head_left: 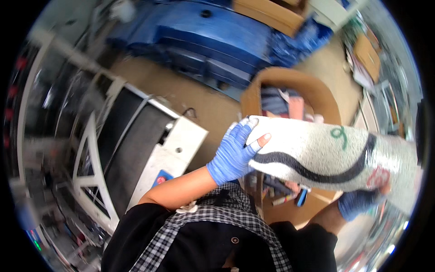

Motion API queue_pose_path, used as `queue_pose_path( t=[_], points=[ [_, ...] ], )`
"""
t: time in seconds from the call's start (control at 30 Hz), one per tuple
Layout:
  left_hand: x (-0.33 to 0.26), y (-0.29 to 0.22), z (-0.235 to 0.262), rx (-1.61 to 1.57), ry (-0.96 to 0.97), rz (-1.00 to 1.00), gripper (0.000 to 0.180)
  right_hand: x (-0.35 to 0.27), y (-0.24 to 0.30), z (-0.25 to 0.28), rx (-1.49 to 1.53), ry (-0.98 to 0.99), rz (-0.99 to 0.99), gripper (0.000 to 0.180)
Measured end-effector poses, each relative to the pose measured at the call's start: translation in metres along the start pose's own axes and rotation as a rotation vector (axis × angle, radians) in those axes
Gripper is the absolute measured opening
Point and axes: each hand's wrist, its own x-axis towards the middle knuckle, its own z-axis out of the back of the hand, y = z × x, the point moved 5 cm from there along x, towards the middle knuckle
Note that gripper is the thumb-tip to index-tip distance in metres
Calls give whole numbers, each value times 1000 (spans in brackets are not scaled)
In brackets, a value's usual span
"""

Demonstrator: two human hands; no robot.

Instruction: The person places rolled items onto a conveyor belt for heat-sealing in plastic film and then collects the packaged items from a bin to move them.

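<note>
A rolled-up mat (312, 149), pale grey and speckled, stretches from the middle to the right side of the view. It carries a wavy black stripe, a green squiggle and a red pattern, and its right part shines as if under clear film. My left hand (235, 152), in a blue glove with bare fingertips, grips the roll's left end, thumb on top. Near the right end, my right hand (361, 204), also blue-gloved, holds the near lower edge; most of its fingers are hidden or blurred.
Beyond and beneath the roll stands an open cardboard box (333, 97) with rolled or folded pieces inside. To the left is a machine with a black conveyor belt (131, 136) and a red button (161, 180). A blue-covered bulky object (213, 34) lies at the back, beside a cardboard carton (272, 16).
</note>
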Motion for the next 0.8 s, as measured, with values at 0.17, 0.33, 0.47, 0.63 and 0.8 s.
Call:
queue_pose_path(
  t=[0.17, 0.33, 0.47, 0.63, 0.8],
  points=[
    [-74, 40, 161, -456, 312, 209, 78, -18, 16, -85, 87, 157, 15, 62],
    [-214, 82, 217, -1120, 355, 562, 79, -56, -47, -193, 86, 317, -161, 62],
    [-312, 83, 220, -1970, -414, 654, 94, -121, -147, -282, 336, 336, -754, 66],
    [-311, 139, 216, -1144, -603, 873, 101, -148, -241, -366, 388, 513, -859, 66],
    [-311, 253, 235, -754, -1027, 992, 91, -173, -348, -467, 462, 632, -1070, 66]
  ],
)
